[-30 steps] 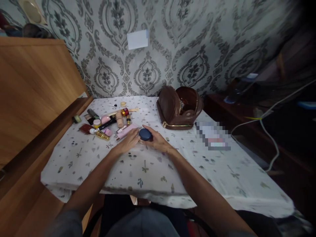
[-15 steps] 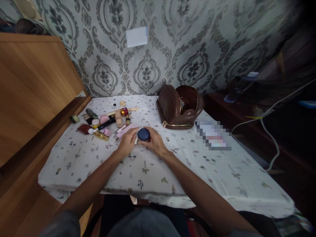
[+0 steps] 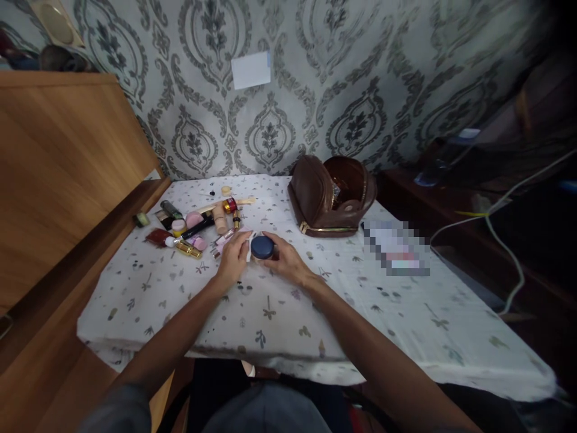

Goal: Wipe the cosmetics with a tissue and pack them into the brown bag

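A small round jar with a dark blue lid [image 3: 262, 246] is at the middle of the table, between my hands. My right hand [image 3: 286, 260] grips it from the right, with fingers behind and thumb in front. On the jar's left, my left hand [image 3: 234, 258] is closed on a white wipe or tissue [image 3: 249, 249], whose shape is mostly hidden. Left of my hands lies a group of cosmetics, among them a beige bottle [image 3: 220, 220], a black tube [image 3: 198, 230], a gold tube [image 3: 188, 249] and a red-and-gold jar [image 3: 229, 205].
An open brown bag [image 3: 315, 192] stands at the back right of the patterned white tablecloth [image 3: 279, 313]. A blurred-out flat item [image 3: 396, 248] lies right of it. A wooden panel [image 3: 67, 138] borders the left, and a white cable [image 3: 509, 267] hangs at the right.
My left hand has drawn slightly away from the jar's left side, so a little more of the white piece shows. The whole view has shifted slightly.
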{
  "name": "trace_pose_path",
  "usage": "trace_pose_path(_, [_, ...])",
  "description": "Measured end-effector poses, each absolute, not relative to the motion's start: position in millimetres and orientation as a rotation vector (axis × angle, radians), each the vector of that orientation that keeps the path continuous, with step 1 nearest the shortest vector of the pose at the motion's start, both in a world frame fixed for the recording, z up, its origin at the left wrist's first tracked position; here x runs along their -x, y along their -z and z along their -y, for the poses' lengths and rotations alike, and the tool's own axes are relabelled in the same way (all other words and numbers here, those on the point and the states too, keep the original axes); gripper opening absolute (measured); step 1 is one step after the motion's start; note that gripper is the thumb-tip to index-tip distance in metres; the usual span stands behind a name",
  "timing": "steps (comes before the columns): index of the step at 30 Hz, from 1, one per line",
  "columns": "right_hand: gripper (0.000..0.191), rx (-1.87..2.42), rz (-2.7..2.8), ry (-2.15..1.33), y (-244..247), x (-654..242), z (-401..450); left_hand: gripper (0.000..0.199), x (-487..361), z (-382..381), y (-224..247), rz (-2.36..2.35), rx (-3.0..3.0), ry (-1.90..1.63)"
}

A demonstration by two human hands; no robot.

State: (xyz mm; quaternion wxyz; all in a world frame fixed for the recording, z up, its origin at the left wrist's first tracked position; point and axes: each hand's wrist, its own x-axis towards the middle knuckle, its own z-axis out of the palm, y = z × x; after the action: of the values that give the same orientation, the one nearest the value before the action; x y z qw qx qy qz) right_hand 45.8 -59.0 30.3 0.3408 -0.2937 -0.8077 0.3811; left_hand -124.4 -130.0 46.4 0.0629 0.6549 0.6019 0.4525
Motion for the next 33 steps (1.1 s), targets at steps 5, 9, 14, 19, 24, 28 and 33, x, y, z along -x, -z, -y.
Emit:
trace_pose_path(5, [0.074, 0.864, 2.116, -0.772, -32, -43, 62, 0.038, 118, 131, -38, -1.737, -2.055, -1.289])
trace_pose_path(9, [0.076, 0.868, 2.159, -0.769, -31, -45, 60, 0.04, 121, 126, -27, -1.74, -2.081, -1.156])
trace_pose_path(14, [0.076, 0.675, 2.18, -0.995, -33, -50, 56, 0.041, 122, 127, -34, -1.772, -2.055, -1.268])
trace_pose_path(19, [0.076, 0.748, 2.141, -0.965, -33, -48, 55, 0.036, 115, 134, -42, -1.739, -2.077, -1.476])
trace_pose_path(24, [0.071, 0.836, 2.155, -0.777, -30, -46, 55, 0.038, 115, 129, -27, -1.712, -2.104, -1.241])
trace_pose_path(28, [0.077, 0.695, 2.161, -0.957, -36, -52, 54, 0.038, 119, 127, -28, -1.734, -2.085, -1.267])
trace_pose_path(33, [0.071, 0.72, 2.15, -1.11, -41, -52, 56, 0.038, 115, 136, -41, -1.718, -2.125, -1.477])
